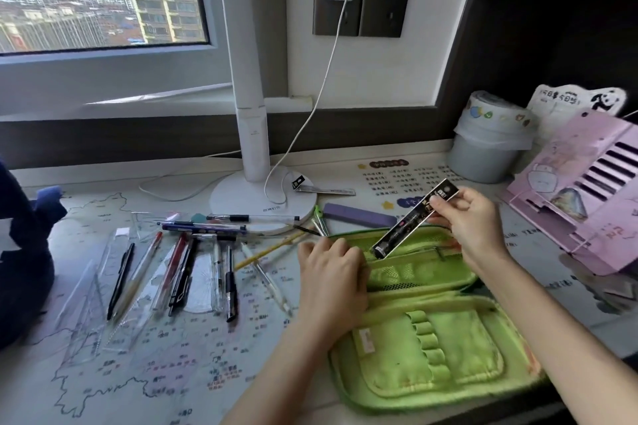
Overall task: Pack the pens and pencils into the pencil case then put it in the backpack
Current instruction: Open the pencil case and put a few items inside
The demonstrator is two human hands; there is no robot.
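Note:
A green pencil case [431,342] lies unzipped and spread flat at the desk's front right. My left hand [331,276] grips the left edge of its upper half, fingers curled over the fabric. My right hand [469,217] pinches the top end of a long black pen packet [411,221], tilted with its lower end over the case's mesh pocket. Several pens and pencils [183,269] lie loose on the desk to the left, with clear rulers [89,304] among them. A dark blue backpack [20,252] shows at the left edge.
A white desk lamp [262,197] stands behind the pens, with a white cable trailing round its base. A purple eraser box [359,217] lies beside it. A grey bin [486,145] and a pink book stand [587,197] are at the right. A map mat covers the desk.

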